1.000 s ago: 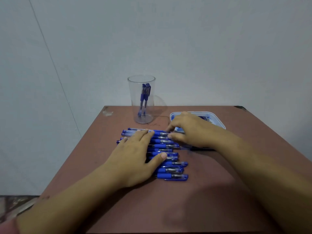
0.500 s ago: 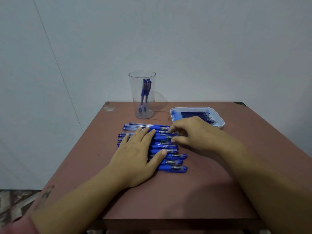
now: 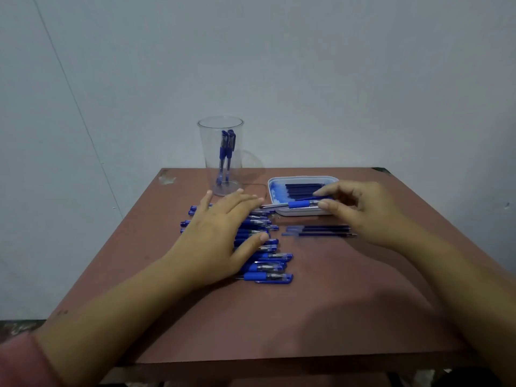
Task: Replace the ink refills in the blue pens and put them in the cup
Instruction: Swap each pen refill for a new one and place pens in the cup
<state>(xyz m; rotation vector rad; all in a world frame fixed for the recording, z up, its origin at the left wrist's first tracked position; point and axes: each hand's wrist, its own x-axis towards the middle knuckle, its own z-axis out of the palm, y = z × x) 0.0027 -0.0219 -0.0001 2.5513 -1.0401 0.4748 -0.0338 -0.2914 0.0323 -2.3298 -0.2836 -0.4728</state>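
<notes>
1. We see the left hand (image 3: 217, 241) lying flat, fingers spread, on the row of blue pens (image 3: 269, 265) on the desk (image 3: 307, 317).
2. The right hand (image 3: 360, 210) pinches one blue pen (image 3: 300, 204) above the tray (image 3: 296, 212) of refills (image 3: 303, 189).
3. Two pens (image 3: 226, 152) stand in the cup (image 3: 209, 141); two loose refills (image 3: 321, 231) lie on the desk beside the row.

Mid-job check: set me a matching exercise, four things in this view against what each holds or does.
1. cup
2. tray
3. left hand
4. right hand

A. pinches one blue pen
B. holds two pens upright
C. lies flat on the pen pile
D. holds dark refills

Pairs: 1-B, 2-D, 3-C, 4-A
</notes>
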